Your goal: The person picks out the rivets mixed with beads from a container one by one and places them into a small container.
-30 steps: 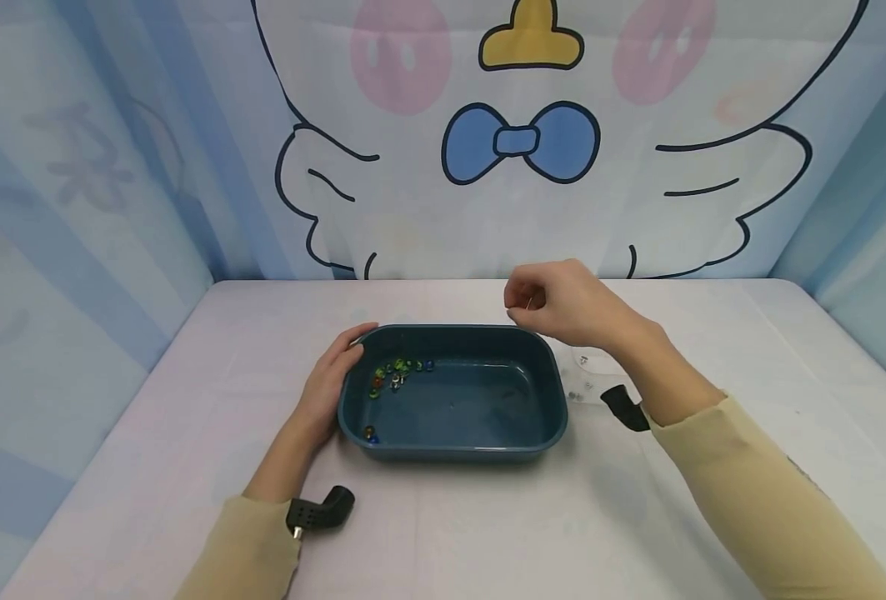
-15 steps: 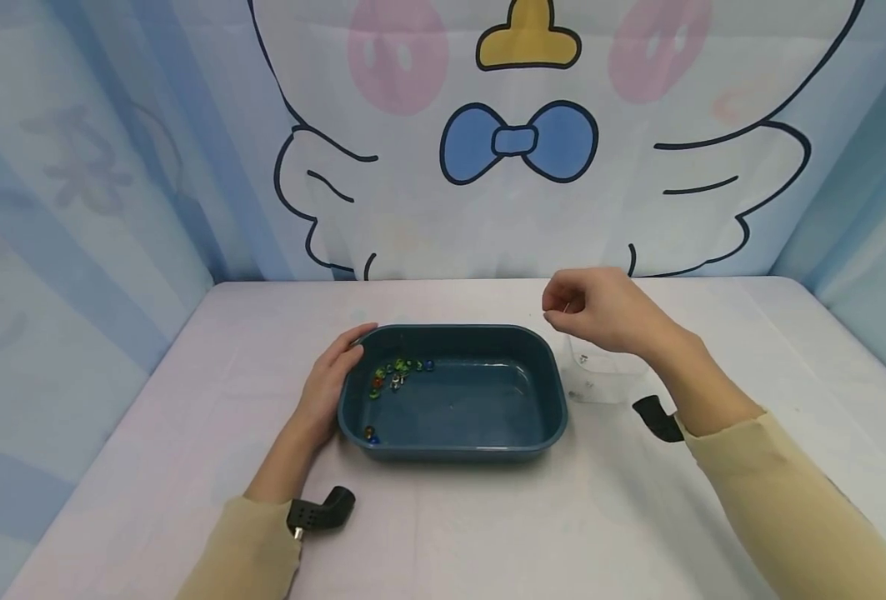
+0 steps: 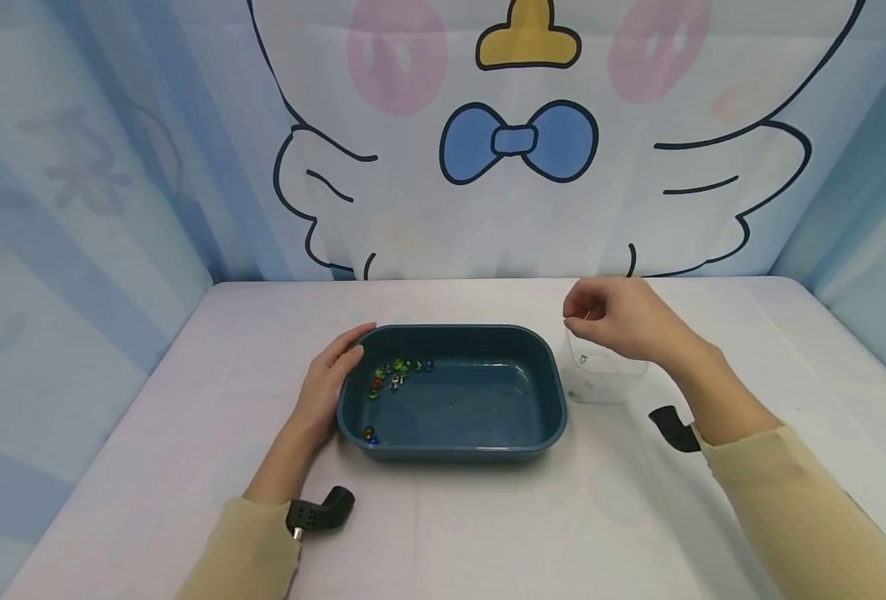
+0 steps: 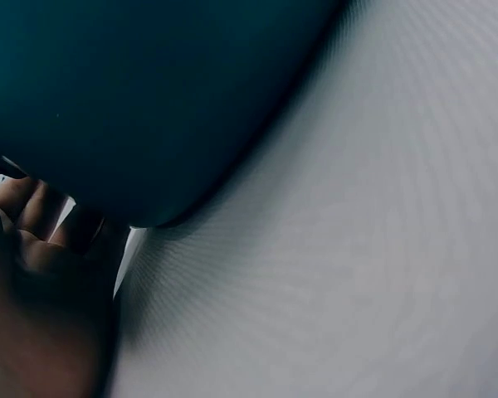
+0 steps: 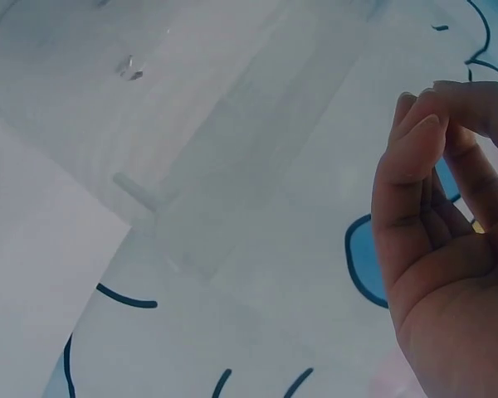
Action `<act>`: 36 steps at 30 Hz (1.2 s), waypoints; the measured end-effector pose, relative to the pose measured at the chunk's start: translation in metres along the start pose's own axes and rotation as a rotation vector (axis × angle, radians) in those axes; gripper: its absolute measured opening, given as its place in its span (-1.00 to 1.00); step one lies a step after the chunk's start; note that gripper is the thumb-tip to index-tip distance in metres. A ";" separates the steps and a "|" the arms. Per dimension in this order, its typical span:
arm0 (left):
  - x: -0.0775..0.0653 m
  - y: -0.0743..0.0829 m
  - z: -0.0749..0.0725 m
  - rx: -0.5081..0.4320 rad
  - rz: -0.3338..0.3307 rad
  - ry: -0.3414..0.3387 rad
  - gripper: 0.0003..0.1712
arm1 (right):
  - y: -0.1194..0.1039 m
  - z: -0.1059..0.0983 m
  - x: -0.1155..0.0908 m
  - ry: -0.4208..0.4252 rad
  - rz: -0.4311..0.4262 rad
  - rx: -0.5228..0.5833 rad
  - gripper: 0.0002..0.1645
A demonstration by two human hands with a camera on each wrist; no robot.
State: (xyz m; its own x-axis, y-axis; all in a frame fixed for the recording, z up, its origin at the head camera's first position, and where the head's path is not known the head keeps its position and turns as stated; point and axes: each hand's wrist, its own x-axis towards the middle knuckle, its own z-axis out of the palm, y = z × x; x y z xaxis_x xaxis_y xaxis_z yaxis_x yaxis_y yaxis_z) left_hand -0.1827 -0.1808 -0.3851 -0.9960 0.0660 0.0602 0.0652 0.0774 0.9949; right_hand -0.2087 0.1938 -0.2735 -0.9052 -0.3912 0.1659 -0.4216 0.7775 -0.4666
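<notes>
A dark blue plastic basin [image 3: 453, 412] sits mid-table with green, blue and amber glass beads [image 3: 401, 367] and a few small silvery pieces [image 3: 397, 382] near its left end. My left hand [image 3: 330, 379] holds the basin's left side, thumb at the rim and fingers along the outer wall. To the basin's right is a clear plastic box [image 3: 603, 387] with small silvery bits in it. Above its far side is my right hand [image 3: 626, 317], thumb and fingertips pinched together. A thin pale sliver shows between them; what it is cannot be made out.
White cloth covers the table [image 3: 473, 533]. A printed curtain [image 3: 518, 225] hangs behind its back edge, with more cloth at both sides. Two more beads [image 3: 371, 435] lie in the basin's near left corner.
My right hand has moved right and slightly lower, from the basin's far right corner to above the clear box, fingers still pinched. My left hand and the basin stay put.
</notes>
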 end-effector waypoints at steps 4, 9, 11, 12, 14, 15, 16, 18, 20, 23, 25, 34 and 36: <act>0.000 0.000 0.000 0.009 0.003 0.003 -0.50 | 0.005 0.001 -0.002 -0.004 0.017 -0.002 -0.95; -0.001 0.001 0.000 0.017 0.002 0.008 -0.51 | 0.011 0.002 -0.004 -0.005 0.028 -0.012 -0.95; 0.000 0.001 0.000 0.016 0.000 0.008 -0.51 | 0.014 0.003 -0.005 -0.003 0.027 -0.017 -0.95; 0.000 0.001 0.000 0.015 0.000 0.008 -0.51 | 0.015 0.003 -0.005 -0.004 0.029 -0.019 -0.95; 0.000 0.001 0.000 0.013 -0.002 0.006 -0.51 | 0.017 0.004 -0.006 -0.010 0.038 -0.021 -0.95; 0.000 0.001 0.000 0.012 -0.004 0.006 -0.50 | 0.018 0.004 -0.006 -0.018 0.045 -0.023 -0.95; 0.001 0.001 0.000 0.012 -0.006 0.006 -0.50 | 0.019 0.004 -0.006 -0.025 0.054 -0.022 -0.95; 0.001 0.001 0.000 0.010 -0.008 0.004 -0.50 | 0.020 0.005 -0.007 -0.041 0.070 -0.023 -0.96; 0.001 0.001 0.000 0.009 -0.008 0.001 -0.50 | 0.021 0.006 -0.007 -0.056 0.081 -0.024 -0.96; 0.001 0.000 0.001 0.006 -0.008 0.002 -0.50 | 0.023 0.008 -0.008 -0.072 0.096 -0.029 -0.96; 0.001 0.000 0.001 0.004 -0.008 0.003 -0.50 | 0.024 0.009 -0.008 -0.080 0.105 -0.032 -0.96; 0.001 -0.001 0.000 0.004 -0.009 -0.005 -0.50 | 0.026 0.009 -0.009 -0.071 0.110 -0.046 -0.96; 0.001 -0.001 -0.001 0.002 -0.010 -0.007 -0.50 | 0.026 0.010 -0.010 -0.064 0.102 -0.048 -0.97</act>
State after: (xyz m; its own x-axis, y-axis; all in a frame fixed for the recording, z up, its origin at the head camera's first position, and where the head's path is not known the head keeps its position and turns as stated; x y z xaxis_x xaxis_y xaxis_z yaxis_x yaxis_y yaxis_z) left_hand -0.1836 -0.1814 -0.3859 -0.9962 0.0720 0.0499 0.0556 0.0796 0.9953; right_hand -0.2105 0.2132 -0.2956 -0.9388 -0.3384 0.0637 -0.3313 0.8368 -0.4359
